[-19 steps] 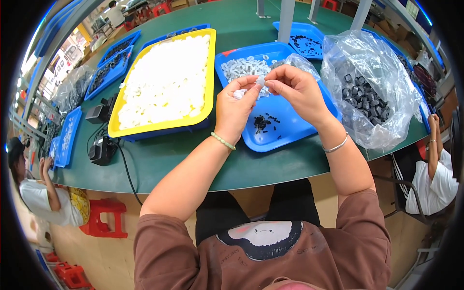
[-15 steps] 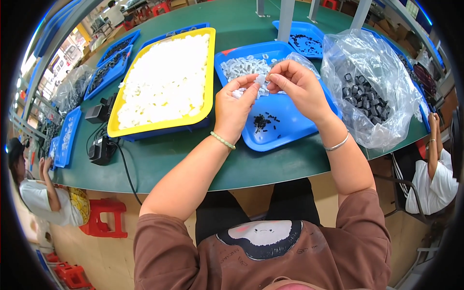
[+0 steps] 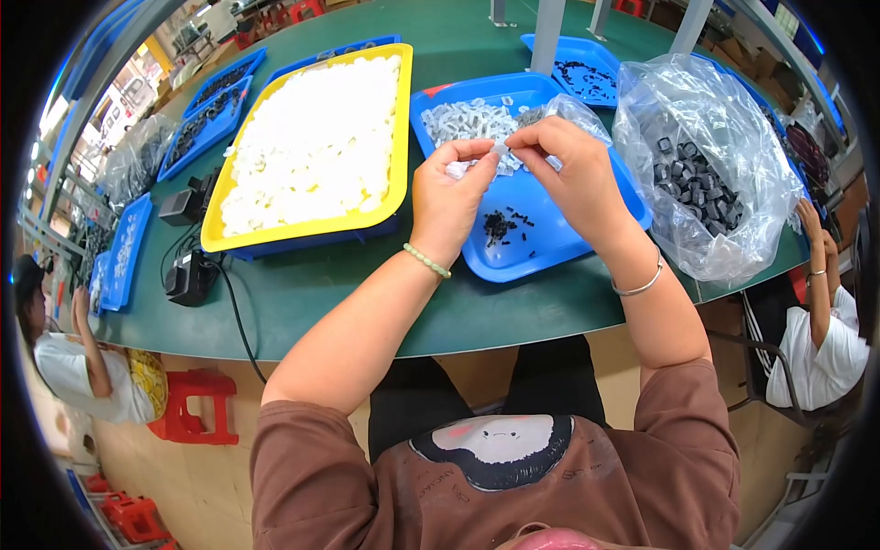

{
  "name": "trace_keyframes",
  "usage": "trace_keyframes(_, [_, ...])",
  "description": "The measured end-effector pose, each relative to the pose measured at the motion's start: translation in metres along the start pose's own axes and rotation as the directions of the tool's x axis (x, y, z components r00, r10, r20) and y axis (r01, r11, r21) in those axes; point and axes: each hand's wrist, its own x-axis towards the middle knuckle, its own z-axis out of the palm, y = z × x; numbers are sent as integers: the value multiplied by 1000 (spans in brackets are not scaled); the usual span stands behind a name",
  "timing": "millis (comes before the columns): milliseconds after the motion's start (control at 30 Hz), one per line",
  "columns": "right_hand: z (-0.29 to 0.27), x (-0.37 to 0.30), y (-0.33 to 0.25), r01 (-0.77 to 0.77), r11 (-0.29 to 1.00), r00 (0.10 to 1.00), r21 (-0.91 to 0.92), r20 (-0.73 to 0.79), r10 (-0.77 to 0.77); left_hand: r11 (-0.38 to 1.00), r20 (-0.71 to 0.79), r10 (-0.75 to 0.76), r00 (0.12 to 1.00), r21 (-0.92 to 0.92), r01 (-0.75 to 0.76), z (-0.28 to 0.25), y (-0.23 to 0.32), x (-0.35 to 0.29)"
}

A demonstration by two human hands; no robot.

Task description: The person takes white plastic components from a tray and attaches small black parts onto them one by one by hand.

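Note:
My left hand (image 3: 451, 188) pinches a small translucent plastic piece (image 3: 500, 148) between thumb and fingers. From the other side my right hand (image 3: 570, 170) meets it, thumb and forefinger closed at its edge; whether they hold a second tiny part is too small to see. Both hands hover over a blue tray (image 3: 495, 261). Its far part bears a heap of clear plastic pieces (image 3: 467, 121), and a small pile of tiny black parts (image 3: 498, 226) lies nearer me.
Left of the tray stands a yellow tray (image 3: 401, 156) full of white pieces. To the right, a clear plastic bag (image 3: 761, 183) holds black caps (image 3: 701, 188). Black power adapters (image 3: 191, 278) with cables lie at left. Metal posts (image 3: 544, 37) rise behind. People sit at both sides.
My right fingers have drawn closer together against the translucent piece, and the right hand has turned slightly. The left hand stays nearly in place. The whole view has shifted a little.

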Motion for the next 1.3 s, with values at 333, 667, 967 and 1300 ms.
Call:
trace_keyframes(333, [10, -3, 0, 16, 998, 998, -60, -66, -20, 997, 18, -23, 1000, 70, 22, 2, 4, -2])
trace_keyframes(667, [1, -3, 0, -99, 995, 995, -33, -30, 98, 986, 76, 31, 997, 163, -43, 2, 5, -2])
trace_keyframes(967, [-4, 0, 1, -149, 986, 989, 77, 22, 148, 992, 102, -5, 995, 125, -7, 3, 7, -3])
trace_keyframes(1300, [-11, 2, 16, -313, 917, 948, 247, 144, 285, 997, 162, -41, 986, 74, 29, -2, 10, -2])
